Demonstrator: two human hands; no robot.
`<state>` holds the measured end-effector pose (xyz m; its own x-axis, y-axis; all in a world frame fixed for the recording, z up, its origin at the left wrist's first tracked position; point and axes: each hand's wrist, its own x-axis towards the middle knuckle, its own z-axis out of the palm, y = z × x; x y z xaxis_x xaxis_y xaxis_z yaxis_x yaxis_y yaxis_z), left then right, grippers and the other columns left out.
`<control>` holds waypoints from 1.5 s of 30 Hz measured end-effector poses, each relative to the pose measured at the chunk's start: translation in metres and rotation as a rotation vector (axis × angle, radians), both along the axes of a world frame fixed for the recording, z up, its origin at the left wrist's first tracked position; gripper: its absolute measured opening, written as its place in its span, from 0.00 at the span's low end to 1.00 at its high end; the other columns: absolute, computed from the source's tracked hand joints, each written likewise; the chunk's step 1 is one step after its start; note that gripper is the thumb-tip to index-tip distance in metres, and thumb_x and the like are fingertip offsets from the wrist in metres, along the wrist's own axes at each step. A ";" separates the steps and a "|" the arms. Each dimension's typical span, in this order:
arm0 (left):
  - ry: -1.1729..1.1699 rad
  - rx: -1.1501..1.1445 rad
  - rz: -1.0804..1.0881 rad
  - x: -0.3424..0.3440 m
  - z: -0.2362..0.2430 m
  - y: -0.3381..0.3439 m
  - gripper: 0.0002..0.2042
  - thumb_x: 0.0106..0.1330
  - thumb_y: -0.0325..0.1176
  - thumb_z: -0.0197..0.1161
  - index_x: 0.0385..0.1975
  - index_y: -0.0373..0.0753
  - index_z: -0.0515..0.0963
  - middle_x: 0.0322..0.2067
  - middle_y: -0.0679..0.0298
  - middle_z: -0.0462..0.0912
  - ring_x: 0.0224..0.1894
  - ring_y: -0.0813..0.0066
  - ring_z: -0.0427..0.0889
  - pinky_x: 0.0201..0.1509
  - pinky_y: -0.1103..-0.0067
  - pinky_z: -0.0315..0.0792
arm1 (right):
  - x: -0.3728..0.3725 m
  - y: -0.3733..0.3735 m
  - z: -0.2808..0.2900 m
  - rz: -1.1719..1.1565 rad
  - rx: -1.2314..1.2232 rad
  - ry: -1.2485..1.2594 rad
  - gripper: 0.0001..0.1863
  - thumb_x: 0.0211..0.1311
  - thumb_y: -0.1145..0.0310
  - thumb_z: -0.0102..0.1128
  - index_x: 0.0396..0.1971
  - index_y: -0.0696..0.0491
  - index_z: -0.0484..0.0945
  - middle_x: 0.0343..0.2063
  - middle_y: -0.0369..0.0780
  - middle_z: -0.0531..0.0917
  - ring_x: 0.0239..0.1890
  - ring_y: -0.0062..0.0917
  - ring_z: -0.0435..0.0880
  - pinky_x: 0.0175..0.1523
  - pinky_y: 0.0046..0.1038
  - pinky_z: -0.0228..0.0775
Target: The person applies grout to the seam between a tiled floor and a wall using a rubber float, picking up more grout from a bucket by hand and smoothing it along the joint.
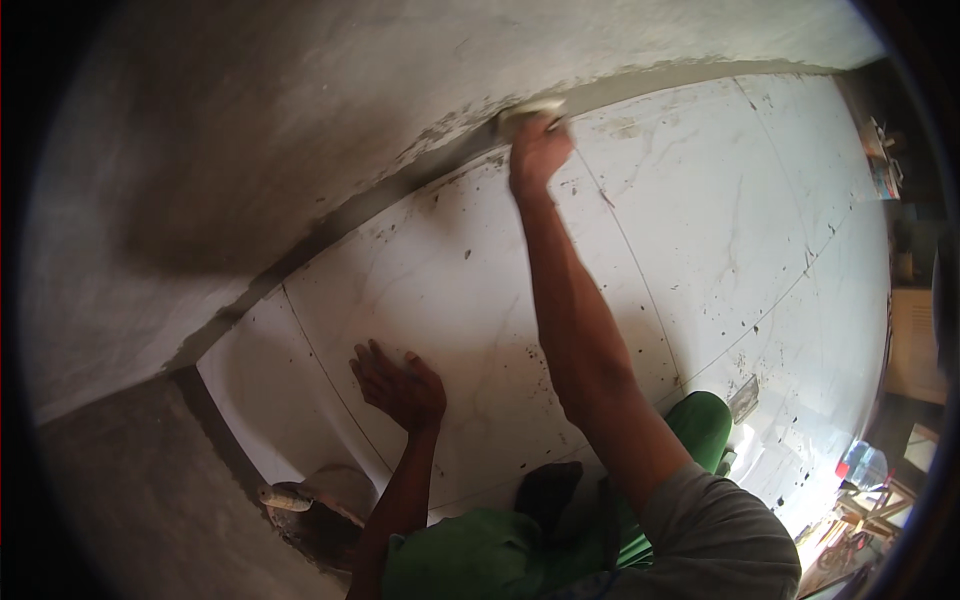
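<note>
My right hand (540, 152) is closed on a pale flat tool (522, 113), blurred, against the band of grey mortar (640, 86) along the foot of the plastered wall. My left hand (400, 387) lies open on the white marble-patterned tiles (460, 300), fingers spread, with debris specks around. A trowel (287, 496) with a light handle rests near the lower-left tile edge, beside a dark container or patch that I cannot make out. A dark object (545, 490) lies beside my green-clad knee.
The grey plastered wall (330, 90) runs along the top and left, meeting another grey surface at a lower-left corner. A small grey piece (744, 398) lies right of my knee. At the far right are a plastic bottle (865, 465), a beige panel (915, 340) and assorted clutter.
</note>
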<state>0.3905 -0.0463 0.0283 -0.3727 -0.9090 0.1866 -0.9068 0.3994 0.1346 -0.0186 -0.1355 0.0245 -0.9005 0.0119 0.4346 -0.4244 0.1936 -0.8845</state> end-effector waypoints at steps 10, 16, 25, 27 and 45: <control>-0.029 0.044 0.022 0.007 0.002 -0.002 0.34 0.81 0.47 0.52 0.82 0.36 0.59 0.80 0.41 0.60 0.82 0.36 0.58 0.80 0.43 0.55 | -0.067 0.026 0.018 -0.047 -0.118 0.000 0.22 0.78 0.59 0.57 0.32 0.66 0.80 0.25 0.48 0.85 0.27 0.31 0.81 0.33 0.40 0.76; -0.053 0.043 0.044 0.014 0.001 -0.004 0.33 0.81 0.47 0.51 0.81 0.36 0.60 0.80 0.41 0.60 0.82 0.35 0.58 0.80 0.42 0.55 | -0.093 0.040 0.018 0.057 -0.451 -0.782 0.14 0.64 0.70 0.61 0.37 0.69 0.84 0.34 0.47 0.87 0.35 0.30 0.87 0.32 0.32 0.79; -0.058 0.054 0.051 0.005 0.002 0.002 0.34 0.80 0.43 0.59 0.82 0.40 0.59 0.82 0.48 0.59 0.84 0.43 0.55 0.82 0.47 0.53 | 0.083 -0.028 -0.026 0.200 -0.144 -0.744 0.29 0.76 0.53 0.54 0.43 0.71 0.84 0.42 0.62 0.88 0.45 0.50 0.87 0.55 0.47 0.77; -0.094 0.028 0.073 0.024 0.004 -0.007 0.34 0.80 0.43 0.59 0.82 0.40 0.59 0.82 0.49 0.59 0.84 0.43 0.55 0.82 0.47 0.53 | 0.155 -0.047 0.007 0.338 -0.165 -0.944 0.29 0.78 0.54 0.56 0.51 0.71 0.84 0.51 0.66 0.86 0.59 0.56 0.86 0.67 0.47 0.74; -0.021 0.008 0.031 0.011 0.003 -0.005 0.33 0.80 0.46 0.52 0.78 0.32 0.63 0.78 0.40 0.63 0.81 0.35 0.60 0.78 0.43 0.57 | -0.036 0.030 0.005 0.269 -0.475 -0.842 0.18 0.78 0.64 0.58 0.51 0.66 0.81 0.44 0.49 0.88 0.38 0.36 0.90 0.40 0.38 0.87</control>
